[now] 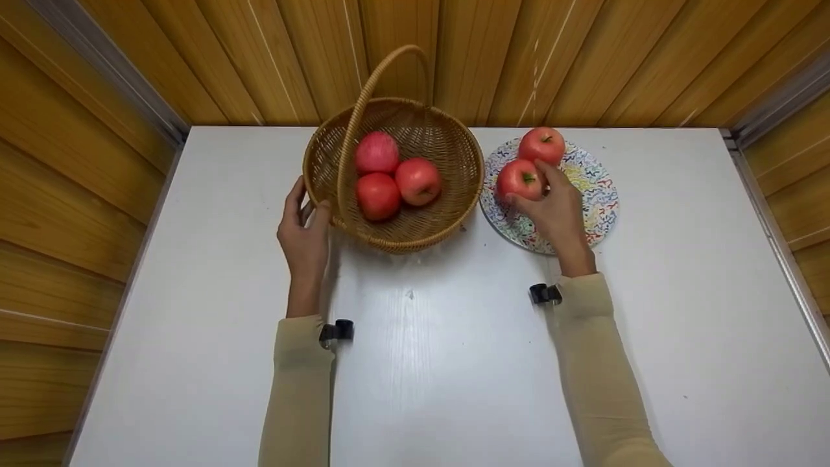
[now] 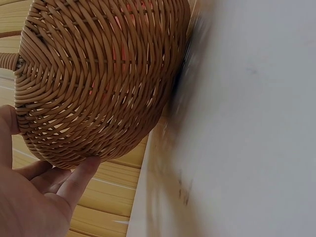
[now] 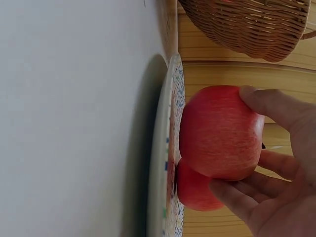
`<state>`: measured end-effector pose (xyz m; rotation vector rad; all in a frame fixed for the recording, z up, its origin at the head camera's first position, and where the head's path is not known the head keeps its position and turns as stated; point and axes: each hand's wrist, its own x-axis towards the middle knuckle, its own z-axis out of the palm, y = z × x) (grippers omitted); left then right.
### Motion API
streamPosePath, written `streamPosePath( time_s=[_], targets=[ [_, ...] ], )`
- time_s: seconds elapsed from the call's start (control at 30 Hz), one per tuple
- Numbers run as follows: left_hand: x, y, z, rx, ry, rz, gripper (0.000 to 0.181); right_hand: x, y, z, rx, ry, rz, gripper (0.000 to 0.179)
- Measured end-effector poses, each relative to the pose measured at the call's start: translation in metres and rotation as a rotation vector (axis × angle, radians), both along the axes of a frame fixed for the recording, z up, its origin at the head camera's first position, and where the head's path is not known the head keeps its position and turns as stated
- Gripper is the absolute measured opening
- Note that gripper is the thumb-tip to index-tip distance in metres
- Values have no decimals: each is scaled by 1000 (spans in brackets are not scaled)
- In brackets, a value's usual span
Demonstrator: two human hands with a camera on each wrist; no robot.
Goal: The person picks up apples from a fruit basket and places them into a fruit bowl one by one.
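A wicker basket [image 1: 392,243] with a tall arched handle holds three red apples [image 1: 418,181]. At its left side my left hand [image 1: 305,230] grips the rim; the left wrist view shows the thumb [image 2: 6,123] at the rim and the fingers against the woven wall. To the right, a round plate [image 1: 600,201] with a colourful speckled pattern carries another red apple [image 1: 541,144] near its back edge. My right hand [image 1: 559,204] holds a second apple [image 3: 219,133] over the plate, thumb and fingers on opposite sides of it. That apple's stem end faces up.
The white table [image 1: 428,363] runs back to a wood-plank wall [image 1: 480,58], with more planks along both sides. Basket and plate stand close together near the back edge. A small black camera [image 1: 337,331] sits on the left wrist, another camera [image 1: 543,294] on the right.
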<state>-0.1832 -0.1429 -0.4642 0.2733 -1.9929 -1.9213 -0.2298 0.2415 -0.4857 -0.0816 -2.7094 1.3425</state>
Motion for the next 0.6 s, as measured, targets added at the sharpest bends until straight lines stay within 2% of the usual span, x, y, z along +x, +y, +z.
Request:
streamPosePath(
  time_s=[0.2,0.43,0.6],
  targets=[
    [-2,0,-2,0,-3,-3,56,-2,1,-4,8,-35,-15,78],
    [-12,-9,-29,-12,11,8,55,-5,-2,-7,0,-47,-16,81],
    [-13,-9,-31,-5,23,-3,56,-5,-1,-10,-1,-47,6,83]
  ],
)
